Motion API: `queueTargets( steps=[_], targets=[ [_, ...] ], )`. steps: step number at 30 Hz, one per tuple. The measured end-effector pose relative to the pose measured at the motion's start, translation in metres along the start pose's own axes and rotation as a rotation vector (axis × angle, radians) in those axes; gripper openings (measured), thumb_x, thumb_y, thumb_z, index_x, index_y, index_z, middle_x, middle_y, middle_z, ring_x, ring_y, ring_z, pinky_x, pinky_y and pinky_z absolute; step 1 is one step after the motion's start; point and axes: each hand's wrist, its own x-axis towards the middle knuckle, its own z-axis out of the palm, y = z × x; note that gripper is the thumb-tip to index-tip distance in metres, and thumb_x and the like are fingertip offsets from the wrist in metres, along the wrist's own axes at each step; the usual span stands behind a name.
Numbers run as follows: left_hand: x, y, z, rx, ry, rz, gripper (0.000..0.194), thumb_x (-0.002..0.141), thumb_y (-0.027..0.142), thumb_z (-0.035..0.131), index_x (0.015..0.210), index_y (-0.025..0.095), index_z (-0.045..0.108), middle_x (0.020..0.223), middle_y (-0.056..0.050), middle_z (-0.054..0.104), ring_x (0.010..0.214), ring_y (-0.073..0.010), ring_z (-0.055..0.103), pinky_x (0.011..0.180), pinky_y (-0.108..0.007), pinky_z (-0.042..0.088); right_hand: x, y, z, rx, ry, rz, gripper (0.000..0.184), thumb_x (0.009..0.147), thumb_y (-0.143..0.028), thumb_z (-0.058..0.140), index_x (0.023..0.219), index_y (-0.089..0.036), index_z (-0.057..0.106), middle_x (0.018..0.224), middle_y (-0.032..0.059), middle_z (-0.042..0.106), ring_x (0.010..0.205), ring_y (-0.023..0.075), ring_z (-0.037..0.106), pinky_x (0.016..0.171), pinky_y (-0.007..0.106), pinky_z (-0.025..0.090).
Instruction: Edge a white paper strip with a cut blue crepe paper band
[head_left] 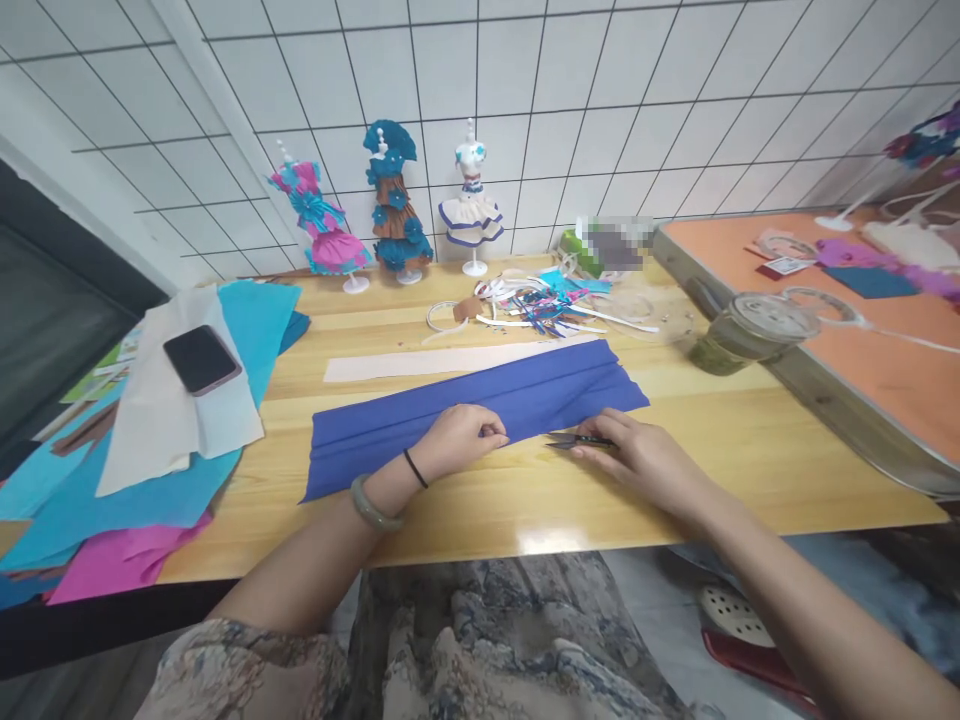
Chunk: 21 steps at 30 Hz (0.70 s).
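A long strip of dark blue crepe paper (540, 385) lies slantwise on the table, with crease lines along its length. My left hand (459, 440) rests over its lower edge, fingers curled and pinched on the paper's edge. Just right of it, my right hand (637, 448) holds small dark thread snips (574, 439), their pointed blades facing left below the blue paper. The snips' handle is partly hidden by my fingers. Behind the blue strip lies a narrow pale pink paper strip (397, 363), partly covered at its right.
Paper sheets (259, 320) with a phone (202, 359) on top lie at left. Three small dress forms (471, 215) stand along the wall. Paper scraps (551, 305) are heaped behind the strips. A lidded jar (750, 335) stands right, beside an orange-topped table (862, 370).
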Motion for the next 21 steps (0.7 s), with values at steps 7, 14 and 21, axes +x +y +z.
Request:
queueTargets(
  steps=[7,14,21],
  targets=[
    [0.000,-0.004,0.002,-0.045,0.008,0.013,0.020,0.077,0.033,0.053,0.078,0.020,0.068,0.078,0.000,0.068,0.072,-0.0129,0.060,0.064,-0.020,0.040,0.008,0.002,0.002,-0.059,-0.023,-0.007,0.030,0.086,-0.047,0.043,0.096,-0.022,0.058,0.096,0.0063,0.062,0.078,0.0192,0.062,0.069,0.031,0.046],
    [0.001,-0.006,0.000,-0.081,0.005,0.016,0.020,0.077,0.033,0.053,0.078,0.020,0.068,0.077,0.001,0.068,0.071,-0.0122,0.059,0.062,-0.020,0.039,0.014,-0.001,0.007,-0.043,0.006,-0.042,0.029,0.086,-0.046,0.045,0.093,-0.021,0.058,0.095,0.0066,0.062,0.078,0.0188,0.061,0.068,0.030,0.045],
    [0.001,-0.004,-0.005,-0.133,-0.023,-0.012,0.021,0.076,0.032,0.053,0.079,0.018,0.069,0.077,0.000,0.068,0.069,-0.0120,0.058,0.061,-0.020,0.039,0.028,-0.007,0.012,-0.013,-0.041,-0.096,0.033,0.086,-0.048,0.045,0.099,-0.020,0.057,0.094,0.0078,0.061,0.082,0.0192,0.061,0.070,0.030,0.045]
  ],
)
